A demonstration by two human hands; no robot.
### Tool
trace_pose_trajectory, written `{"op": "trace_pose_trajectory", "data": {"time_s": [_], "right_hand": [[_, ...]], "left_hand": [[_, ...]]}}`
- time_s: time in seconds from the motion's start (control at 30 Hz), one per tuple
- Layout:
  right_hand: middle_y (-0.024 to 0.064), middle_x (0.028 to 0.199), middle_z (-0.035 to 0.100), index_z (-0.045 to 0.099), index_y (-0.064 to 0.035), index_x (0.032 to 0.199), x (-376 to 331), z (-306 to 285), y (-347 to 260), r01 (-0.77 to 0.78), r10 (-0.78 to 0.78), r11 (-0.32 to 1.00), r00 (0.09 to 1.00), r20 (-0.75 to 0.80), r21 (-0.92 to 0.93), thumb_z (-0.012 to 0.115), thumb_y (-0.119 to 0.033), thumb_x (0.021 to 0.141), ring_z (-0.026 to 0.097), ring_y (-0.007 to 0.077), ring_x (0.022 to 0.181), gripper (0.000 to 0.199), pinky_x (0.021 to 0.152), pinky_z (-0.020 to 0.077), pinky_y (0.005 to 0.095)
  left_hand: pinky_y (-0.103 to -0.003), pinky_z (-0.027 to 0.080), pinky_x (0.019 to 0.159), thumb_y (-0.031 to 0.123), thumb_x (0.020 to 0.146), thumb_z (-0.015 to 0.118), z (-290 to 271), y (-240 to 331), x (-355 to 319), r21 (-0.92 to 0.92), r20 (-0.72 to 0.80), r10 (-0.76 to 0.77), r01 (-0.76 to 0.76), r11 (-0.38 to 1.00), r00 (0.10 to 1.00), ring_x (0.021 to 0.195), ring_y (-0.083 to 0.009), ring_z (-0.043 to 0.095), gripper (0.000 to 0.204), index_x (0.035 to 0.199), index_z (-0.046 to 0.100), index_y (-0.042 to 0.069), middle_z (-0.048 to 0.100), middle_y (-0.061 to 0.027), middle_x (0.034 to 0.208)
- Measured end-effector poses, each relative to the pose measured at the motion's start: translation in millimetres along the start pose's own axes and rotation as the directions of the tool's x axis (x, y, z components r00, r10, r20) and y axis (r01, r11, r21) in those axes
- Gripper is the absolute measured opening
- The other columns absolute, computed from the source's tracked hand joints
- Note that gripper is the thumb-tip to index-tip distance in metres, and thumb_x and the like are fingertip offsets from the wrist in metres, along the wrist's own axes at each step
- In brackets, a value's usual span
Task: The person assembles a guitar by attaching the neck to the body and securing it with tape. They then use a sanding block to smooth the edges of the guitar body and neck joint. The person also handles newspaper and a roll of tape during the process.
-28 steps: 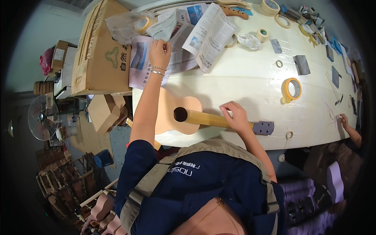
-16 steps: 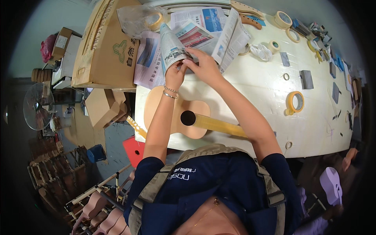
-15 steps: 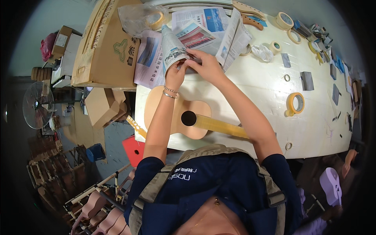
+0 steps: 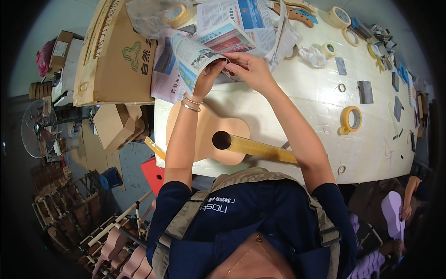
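Note:
A curled newspaper sheet [image 4: 191, 52] is raised over the far side of the table, between my hands. My left hand [image 4: 208, 82] grips its near edge, the thumb showing and most fingers hidden under the paper. At the sheet's right edge my right hand [image 4: 251, 70] pinches the paper with thumb and fingers. Below my forearms lies an unfinished pale wooden ukulele-like body [image 4: 195, 139] with a round dark sound hole. Its neck [image 4: 265, 149], covered in yellow tape, points right and passes partly under my right arm.
More newspapers [image 4: 255, 23] lie behind my hands. A large cardboard box [image 4: 114, 60] stands at the left. Yellow tape rolls [image 4: 345, 125], grey blocks [image 4: 365, 93] and crumpled white paper [image 4: 312, 56] are on the table's right. A person's arm [image 4: 409, 195] holds a purple instrument body [image 4: 393, 215] at lower right.
The newspaper sheet has opened from a narrow roll into a wider curl, spreading left. The view has shifted slightly. Another person's hand now holds the purple body at lower right.

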State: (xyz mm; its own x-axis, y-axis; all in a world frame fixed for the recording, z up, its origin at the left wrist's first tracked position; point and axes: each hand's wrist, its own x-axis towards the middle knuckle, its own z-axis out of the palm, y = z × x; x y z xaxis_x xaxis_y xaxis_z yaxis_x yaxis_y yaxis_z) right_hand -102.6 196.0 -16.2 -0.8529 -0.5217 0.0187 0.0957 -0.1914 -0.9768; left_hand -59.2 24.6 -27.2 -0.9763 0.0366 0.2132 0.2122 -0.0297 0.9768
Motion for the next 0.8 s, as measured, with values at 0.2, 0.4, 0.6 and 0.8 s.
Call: {"op": "trace_pose_trajectory", "data": {"time_s": [0.2, 0.4, 0.6, 0.8], "right_hand": [[0.0086, 0.091, 0.068, 0.063, 0.0041, 0.109, 21.7, -13.2, 6.7, 0.017, 0.007, 0.996, 0.962, -0.274, 0.084, 0.051, 0.003, 0.086, 0.064, 0.0139, 0.079, 0.026, 0.067, 0.0543, 0.0254], [0.0162, 0.104, 0.059, 0.055, 0.0064, 0.109, 110.7, -82.3, 19.3, 0.184, 0.283, 0.781, 0.748, -0.601, 0.596, 0.056, 0.004, 0.087, 0.063, 0.0270, 0.084, 0.023, 0.066, 0.0583, 0.0355], [0.0125, 0.143, 0.032, 0.033, -0.0078, 0.140, 86.4, -120.5, 17.2, 0.290, -0.455, 0.890, 0.634, -0.626, -0.353, 0.071, -0.026, 0.081, 0.030, 0.0342, 0.128, 0.073, 0.104, 0.0298, 0.0453], [0.0071, 0.147, 0.036, 0.049, -0.0229, 0.134, -31.2, -12.1, -68.5, 0.574, -0.635, 0.033, 0.645, 0.426, -0.819, 0.078, -0.018, 0.063, 0.029, 0.0304, 0.138, 0.077, 0.112, 0.0202, 0.0516]], "left_hand": [[-0.027, 0.049, 0.068, 0.008, 0.089, 0.059, -3.1, 7.6, -3.1, 0.658, -0.021, 0.154, -0.103, 0.746, 0.988, 0.077, -0.0147, 0.057, 0.010, 0.091, 0.056, -0.001, 0.058, -0.0068, 0.084], [-0.027, 0.045, 0.075, 0.002, 0.085, 0.053, -40.0, 26.9, -20.1, 0.660, -0.303, 0.422, -0.131, 0.740, 0.855, 0.084, -0.0196, 0.053, 0.005, 0.088, 0.050, 0.000, 0.055, -0.0106, 0.097], [-0.049, 0.048, 0.092, 0.026, 0.081, 0.043, -43.5, 99.5, -41.9, 0.096, -0.772, 0.227, -0.244, 0.965, 0.593, 0.112, -0.0341, 0.053, 0.041, 0.115, 0.047, 0.004, 0.052, -0.0160, 0.119], [-0.047, 0.042, 0.100, 0.030, 0.083, 0.043, 23.3, 135.1, -59.9, -0.319, -0.486, -0.116, -0.052, 0.946, 0.866, 0.121, -0.0308, 0.048, 0.060, 0.134, 0.042, -0.001, 0.051, -0.0152, 0.129]]}}
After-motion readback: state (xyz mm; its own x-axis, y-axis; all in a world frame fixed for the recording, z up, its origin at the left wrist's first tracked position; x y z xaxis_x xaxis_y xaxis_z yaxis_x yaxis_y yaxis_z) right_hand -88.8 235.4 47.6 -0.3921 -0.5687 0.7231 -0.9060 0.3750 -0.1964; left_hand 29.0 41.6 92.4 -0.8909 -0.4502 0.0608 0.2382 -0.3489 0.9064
